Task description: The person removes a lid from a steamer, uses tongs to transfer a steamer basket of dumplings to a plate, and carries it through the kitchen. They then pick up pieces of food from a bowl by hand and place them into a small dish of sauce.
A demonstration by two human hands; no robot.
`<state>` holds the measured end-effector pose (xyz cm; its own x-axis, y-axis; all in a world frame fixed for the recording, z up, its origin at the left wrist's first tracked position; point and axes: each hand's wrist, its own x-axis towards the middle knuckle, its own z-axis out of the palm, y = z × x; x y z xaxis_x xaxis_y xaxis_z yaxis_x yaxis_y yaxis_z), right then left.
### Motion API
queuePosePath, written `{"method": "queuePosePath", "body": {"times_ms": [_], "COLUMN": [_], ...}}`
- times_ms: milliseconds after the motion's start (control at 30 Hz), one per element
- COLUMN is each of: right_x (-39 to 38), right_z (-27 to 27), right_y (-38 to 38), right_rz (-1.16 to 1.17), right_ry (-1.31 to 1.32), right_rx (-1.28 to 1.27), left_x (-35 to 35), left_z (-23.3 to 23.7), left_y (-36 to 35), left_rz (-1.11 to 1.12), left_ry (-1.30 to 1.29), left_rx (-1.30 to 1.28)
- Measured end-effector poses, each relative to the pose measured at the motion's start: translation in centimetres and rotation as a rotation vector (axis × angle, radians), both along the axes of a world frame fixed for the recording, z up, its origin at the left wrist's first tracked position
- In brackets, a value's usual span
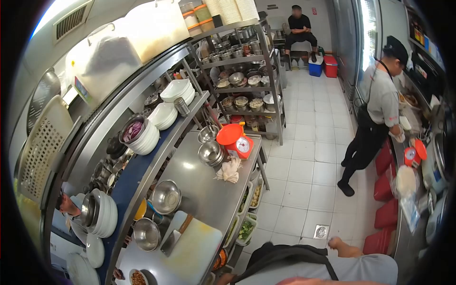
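Observation:
My right hand [336,243] is held out over the tiled floor at the lower right, its fingers looking curled in, with no object visible in it. My left hand [225,279] shows only in part at the bottom edge, beside the steel table [202,159]; its fingers are hidden. Close to it on the table lies a cutting board [202,242], and on the board a cleaver [172,241] with a wooden handle. Steel bowls [166,196] stand beyond the board. A small bowl of brown pieces [138,277] sits at the table's near end. My black apron [275,254] fills the bottom middle.
A red scale [239,143] and a crumpled cloth [230,170] occupy the table's far end. Vegetable tubs [247,229] stand beneath it. One co-worker [380,104] works at the right counter; another person [300,31] sits at the back. Someone's fingers [118,274] show at the left.

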<state>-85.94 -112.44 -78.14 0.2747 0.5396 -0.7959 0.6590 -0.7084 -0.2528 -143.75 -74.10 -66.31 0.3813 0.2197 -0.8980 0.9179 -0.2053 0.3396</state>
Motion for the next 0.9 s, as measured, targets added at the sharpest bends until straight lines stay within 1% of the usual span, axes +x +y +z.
{"method": "queuePosePath", "body": {"times_ms": [33,67,100,133,167,200,233,267,300,333,367,433,500,600,633,700,767,800,833,867,900], "right_x": [-0.2,-0.1,0.1,1.9,3.1,3.6,5.1,6.7,8.6,11.3,14.0,17.3,21.1,24.9,26.0,28.9,31.0,32.7,34.0,35.3,35.5], "right_z": [0.2,2.0,3.6,4.3,4.9,5.5,6.4,7.3,8.2,7.8,7.1,11.1,12.8,17.6,18.5,17.4,18.7,19.2,18.8,18.1,19.1], "right_y": [-1.5,-2.8,-3.1,-1.0,0.3,1.4,2.7,3.9,5.5,8.7,11.8,19.4,24.1,29.6,31.1,33.9,38.2,40.4,43.7,47.3,51.3], "right_rz": [-0.371,-0.304,-0.236,-0.145,-0.056,0.031,0.118,0.203,0.288,0.303,0.316,-0.678,-0.850,-0.915,-0.882,-0.761,-0.616,-0.314,-0.012,0.011,0.167], "right_ry": [-0.010,-0.049,-0.084,-0.088,-0.084,-0.073,-0.074,-0.074,-0.077,-0.048,-0.020,0.074,0.061,0.038,0.033,0.044,-0.002,-0.115,-0.209,-0.065,-0.031], "right_rx": [-0.189,-0.185,-0.179,-0.104,-0.039,0.023,0.085,0.146,0.210,0.251,0.290,0.210,0.560,0.649,0.665,0.686,0.624,0.627,0.664,0.658,0.671], "left_x": [1.2,2.7,4.0,6.1,8.7,11.5,16.1,21.4,25.5,29.8,32.8,38.0,42.0,44.4,45.0,46.2,45.6,45.8,45.2,44.4,44.2], "left_z": [0.0,-0.3,-0.6,-1.2,0.0,1.3,6.3,12.7,15.3,19.5,18.9,17.9,18.5,15.7,15.2,14.0,12.1,13.1,12.0,13.3,13.6], "left_y": [0.5,1.5,2.9,5.4,7.7,10.0,12.2,14.2,17.4,19.9,23.8,30.3,34.4,36.4,37.1,38.1,39.2,39.0,39.6,38.5,39.2], "left_rz": [0.011,0.022,0.026,0.074,0.133,0.195,0.273,0.323,0.332,0.408,0.430,0.548,0.524,0.332,0.352,0.441,0.326,0.396,0.424,0.380,0.428], "left_ry": [-0.062,-0.126,-0.104,-0.067,-0.073,-0.134,-0.293,-0.440,-0.448,-0.461,-0.472,-0.579,-0.597,-0.234,-0.244,-0.225,-0.139,-0.090,-0.149,-0.269,-0.192], "left_rx": [-0.012,-0.020,-0.043,-0.079,-0.080,-0.001,0.221,0.460,0.629,0.716,0.836,1.066,1.370,1.374,1.370,1.369,1.358,1.288,1.280,1.376,1.170]}}
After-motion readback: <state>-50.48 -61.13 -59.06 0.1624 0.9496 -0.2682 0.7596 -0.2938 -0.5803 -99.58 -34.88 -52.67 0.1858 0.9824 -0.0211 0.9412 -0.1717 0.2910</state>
